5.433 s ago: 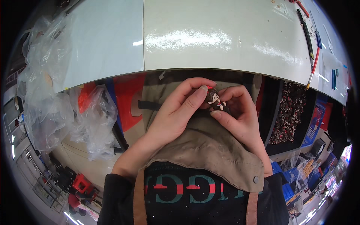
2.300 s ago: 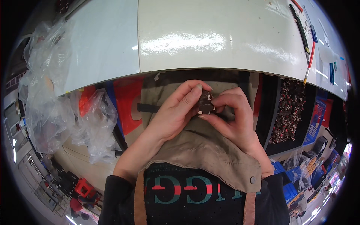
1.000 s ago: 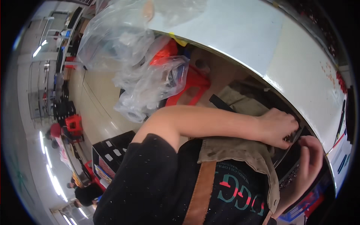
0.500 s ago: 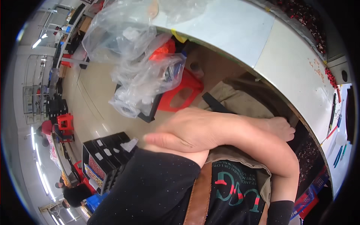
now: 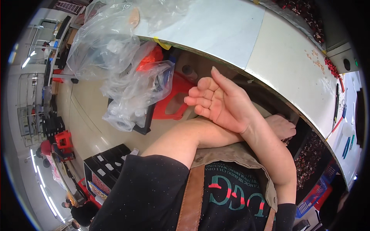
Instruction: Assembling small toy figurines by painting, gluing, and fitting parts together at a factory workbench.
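My right hand (image 5: 225,104) is raised over my crossed left forearm (image 5: 181,134). Its palm is turned up with nothing in it, the thumb stretched out and the fingers loosely bent. My left hand (image 5: 281,126) rests lower, by the table's underside, beside a dark tray (image 5: 298,144). The fingers of that hand are curled in, and whatever they may hold is hidden. A brown apron (image 5: 221,152) with a leather strap (image 5: 191,196) covers my lap and front.
A white table (image 5: 283,65) curves across the far side. Clear plastic bags (image 5: 131,84) hang by a red stool (image 5: 173,102) at left. Dark red bits (image 5: 310,158) lie below the table at right. Black bins (image 5: 104,165) stand on the floor. Other people (image 5: 83,211) are farther left.
My right hand has lifted off my left forearm and turned its palm up. The left hand stays by the tray. The whole view has shifted slightly.
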A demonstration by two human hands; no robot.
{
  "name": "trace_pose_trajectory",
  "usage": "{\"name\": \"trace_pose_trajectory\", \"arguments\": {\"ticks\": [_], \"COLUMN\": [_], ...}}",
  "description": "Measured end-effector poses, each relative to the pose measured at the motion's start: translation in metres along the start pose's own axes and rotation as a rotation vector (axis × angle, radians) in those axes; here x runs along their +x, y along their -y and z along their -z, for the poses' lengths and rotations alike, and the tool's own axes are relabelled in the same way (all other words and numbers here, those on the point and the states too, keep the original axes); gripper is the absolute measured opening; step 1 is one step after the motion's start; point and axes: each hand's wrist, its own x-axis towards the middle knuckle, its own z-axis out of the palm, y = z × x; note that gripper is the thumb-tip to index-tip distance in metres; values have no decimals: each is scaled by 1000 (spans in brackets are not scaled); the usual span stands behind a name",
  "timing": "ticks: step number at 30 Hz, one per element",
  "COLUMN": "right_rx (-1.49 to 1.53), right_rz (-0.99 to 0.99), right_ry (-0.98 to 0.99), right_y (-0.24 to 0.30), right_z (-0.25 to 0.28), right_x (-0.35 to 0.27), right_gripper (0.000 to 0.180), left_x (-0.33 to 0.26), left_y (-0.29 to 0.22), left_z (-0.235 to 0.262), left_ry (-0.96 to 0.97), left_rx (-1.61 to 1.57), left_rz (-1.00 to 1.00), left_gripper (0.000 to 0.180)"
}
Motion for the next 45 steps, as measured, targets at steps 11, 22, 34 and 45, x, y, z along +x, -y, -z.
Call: {"name": "trace_pose_trajectory", "arguments": {"ticks": [11,22,34,45], "right_rx": [-207,-1701,-2053,-1271], "right_rz": [-15,-215,254,817], "right_ry": [114,500,291,-947], "right_y": [1,-26,-8,-12], "right_z": [-23,-39,-47,61], "right_x": [10,7,-16,-197], "right_gripper": [57,53,36,39], "left_x": [-51,1,-32,-89], "left_y": [4,20,28,4], "left_z": [54,-6,28,79], "left_ry": [-60,-105,-175,-83], "left_rx": [-113,43,-285,-1182], "left_rz": [129,278,220,545], "left_gripper": [30,38,43,41]}}
